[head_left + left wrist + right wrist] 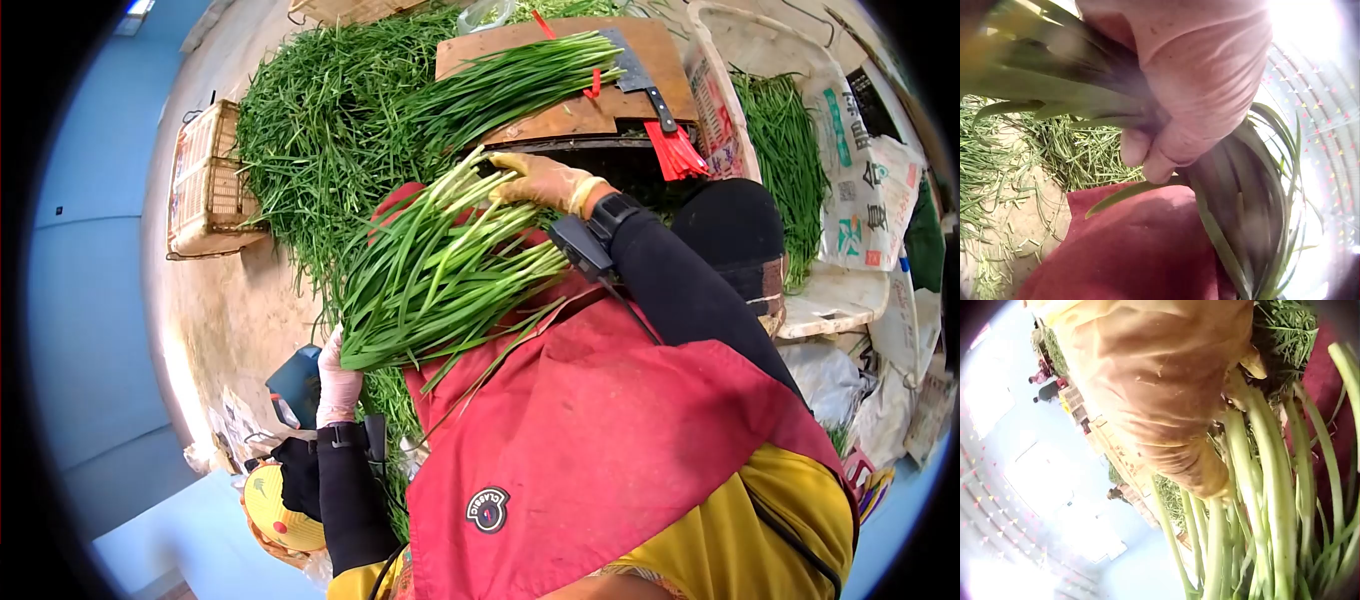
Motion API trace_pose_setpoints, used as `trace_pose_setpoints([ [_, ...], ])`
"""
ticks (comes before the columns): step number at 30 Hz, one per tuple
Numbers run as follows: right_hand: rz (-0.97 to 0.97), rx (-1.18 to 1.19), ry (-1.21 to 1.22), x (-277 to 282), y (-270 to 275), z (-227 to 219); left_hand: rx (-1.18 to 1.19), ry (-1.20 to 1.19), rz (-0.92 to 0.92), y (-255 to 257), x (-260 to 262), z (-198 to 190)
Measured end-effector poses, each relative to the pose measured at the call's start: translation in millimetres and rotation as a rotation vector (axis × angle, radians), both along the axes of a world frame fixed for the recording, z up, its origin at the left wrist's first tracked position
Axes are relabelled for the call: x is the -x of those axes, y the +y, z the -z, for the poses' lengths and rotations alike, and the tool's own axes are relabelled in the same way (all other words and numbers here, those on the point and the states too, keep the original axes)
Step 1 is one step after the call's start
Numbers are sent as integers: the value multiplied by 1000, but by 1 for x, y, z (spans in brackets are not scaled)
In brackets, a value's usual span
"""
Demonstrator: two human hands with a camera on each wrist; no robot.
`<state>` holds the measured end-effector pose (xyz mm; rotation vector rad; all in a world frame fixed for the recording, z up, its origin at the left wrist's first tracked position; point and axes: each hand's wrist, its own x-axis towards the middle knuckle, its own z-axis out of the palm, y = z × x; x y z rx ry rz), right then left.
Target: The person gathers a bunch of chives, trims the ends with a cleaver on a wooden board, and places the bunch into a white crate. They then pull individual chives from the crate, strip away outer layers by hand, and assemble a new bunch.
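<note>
A thick bundle of green chives point(440, 275) lies slanted across my lap, over a red apron point(600, 430). My left hand point(338, 385), in a pale glove, grips the leafy end from below; in the left wrist view its fingers point(1147, 153) curl round the dark leaves point(1254, 187). At the pale stalk end, my right hand point(540, 182) in a yellowish glove holds the bundle. In the right wrist view its gloved fingers point(1197, 462) lie against the whitish stalks point(1260, 506).
A large heap of loose chives point(320, 120) covers the ground ahead. Beyond it a wooden board point(600, 110) carries a second bundle point(510, 85), a cleaver point(635, 75) and red ties point(675, 150). A plastic crate point(205, 180) stands left, and a sack of chives point(790, 130) right.
</note>
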<state>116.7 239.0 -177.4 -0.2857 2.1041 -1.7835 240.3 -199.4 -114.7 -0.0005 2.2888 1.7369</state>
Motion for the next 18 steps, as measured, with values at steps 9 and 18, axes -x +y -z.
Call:
trace_pose_setpoints([
  [9, 86, 237, -327, -1, -34, -26, 255, 197, 89, 24, 0, -23],
  [18, 204, -485, -47, 5, 31, 21, 125, 130, 74, 11, 1, -10],
])
